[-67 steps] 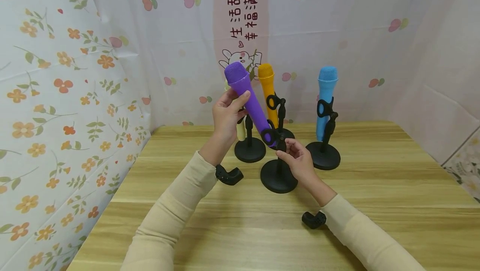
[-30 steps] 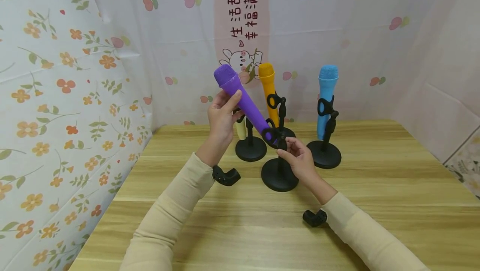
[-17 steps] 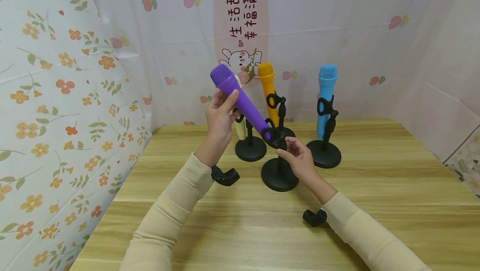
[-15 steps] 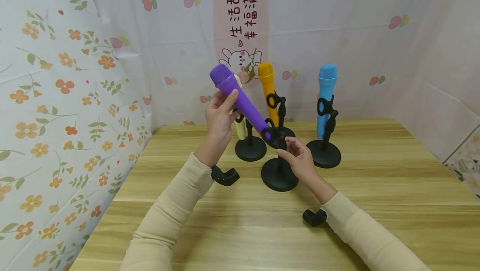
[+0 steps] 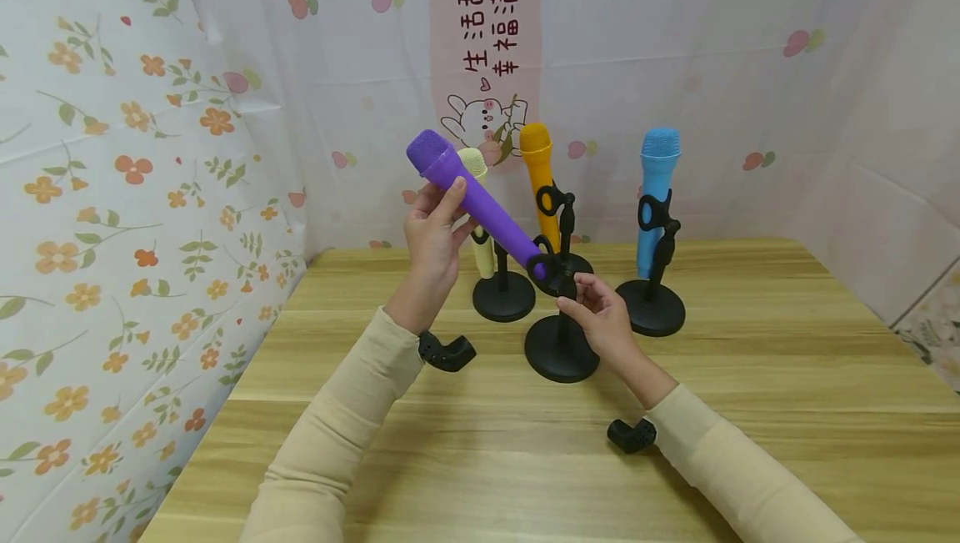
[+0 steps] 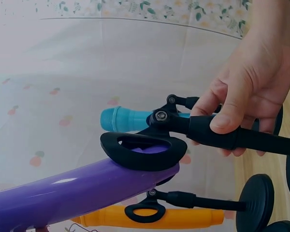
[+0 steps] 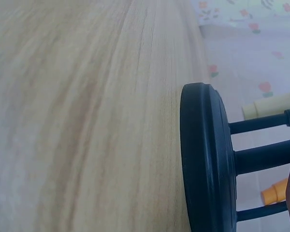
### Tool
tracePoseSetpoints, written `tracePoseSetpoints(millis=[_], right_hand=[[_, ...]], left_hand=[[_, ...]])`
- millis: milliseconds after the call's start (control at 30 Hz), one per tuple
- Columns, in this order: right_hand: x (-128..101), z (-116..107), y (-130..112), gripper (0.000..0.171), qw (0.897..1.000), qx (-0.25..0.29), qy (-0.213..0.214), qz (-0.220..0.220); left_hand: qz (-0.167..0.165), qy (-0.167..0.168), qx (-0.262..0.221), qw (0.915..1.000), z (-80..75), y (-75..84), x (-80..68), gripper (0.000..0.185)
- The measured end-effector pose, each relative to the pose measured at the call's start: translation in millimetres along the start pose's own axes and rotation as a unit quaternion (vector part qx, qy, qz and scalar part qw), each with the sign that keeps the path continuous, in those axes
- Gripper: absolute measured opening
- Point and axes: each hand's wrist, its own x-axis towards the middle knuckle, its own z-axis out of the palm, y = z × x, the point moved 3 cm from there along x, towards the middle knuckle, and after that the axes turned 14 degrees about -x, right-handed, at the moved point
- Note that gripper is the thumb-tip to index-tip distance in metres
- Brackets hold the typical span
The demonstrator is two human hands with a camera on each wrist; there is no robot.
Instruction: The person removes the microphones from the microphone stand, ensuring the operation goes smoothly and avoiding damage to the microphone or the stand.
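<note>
My left hand grips a purple microphone just below its head. The microphone leans up to the left, its lower end in the ring clip of a black microphone stand. With thumb and fingers, my right hand pinches that stand's post just under the clip joint. In the left wrist view the clip's oval ring lies around the purple tail end, and the right hand holds the post from the side. The stand's round base sits on the table in the right wrist view.
Behind stand an orange microphone, a pale yellow one partly hidden by the purple one, and a blue one at right, all on black stands. A bent black piece shows by the left wrist, another by the right.
My left hand has moved left, tipping the purple microphone's head further left and uncovering the pale yellow microphone's head. The right hand stays at the stand's post.
</note>
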Motion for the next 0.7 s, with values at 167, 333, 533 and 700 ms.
tracePoseSetpoints(millis=[167,333,533,700], right_hand=[[0.2,-0.2,-0.7,0.039,1.000,0.003,-0.002,0.002],[0.1,-0.2,-0.3,0.039,1.000,-0.001,0.001,0.002],[0.7,0.4,-0.3,0.040,1.000,-0.001,0.001,0.001],[0.6,0.2,-0.4,0.041,1.000,-0.010,0.006,0.007]], left_hand=[[0.004,0.004,-0.002,1.0000,-1.7,1.7,-1.3,0.024],[0.004,0.008,-0.007,0.9999,-3.9,3.3,-1.8,0.030],[0.009,0.020,-0.016,0.9996,-7.3,6.0,-1.1,0.029],[0.002,0.024,-0.035,0.9991,-9.0,9.2,1.1,0.019]])
